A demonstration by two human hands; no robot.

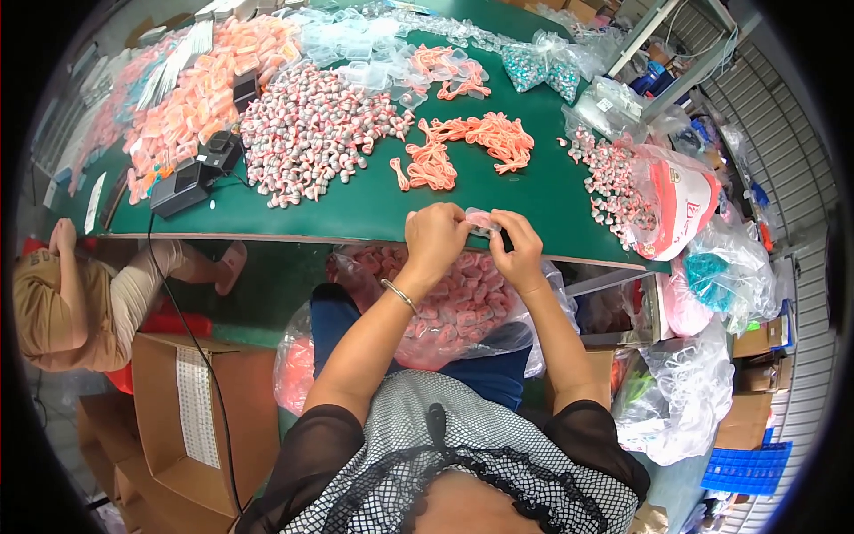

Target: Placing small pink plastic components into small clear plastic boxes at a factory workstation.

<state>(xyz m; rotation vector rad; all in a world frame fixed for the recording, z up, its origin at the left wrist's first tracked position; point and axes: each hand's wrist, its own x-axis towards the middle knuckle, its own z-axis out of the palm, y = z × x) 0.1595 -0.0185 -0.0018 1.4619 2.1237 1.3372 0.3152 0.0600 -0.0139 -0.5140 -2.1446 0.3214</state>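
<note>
At the front edge of the green table, my left hand (432,237) and my right hand (518,247) meet around a small clear plastic case (481,219) with something pink inside. Both hands pinch it, the left from one side and the right from the other. Beyond my hands lie bundles of orange cord (431,166). To their left spreads a big pile of small pink-and-grey pieces (307,133). In my lap, under the table edge, a clear plastic bag (458,311) is full of pink-filled cases.
Pink cases (200,93) and clear cases (351,40) heap at the far left and back. A black device (182,187) with a cable stands left. A white-and-red sack (680,200) spills pieces at right. Cardboard boxes (147,383) and a seated person (67,311) are at left.
</note>
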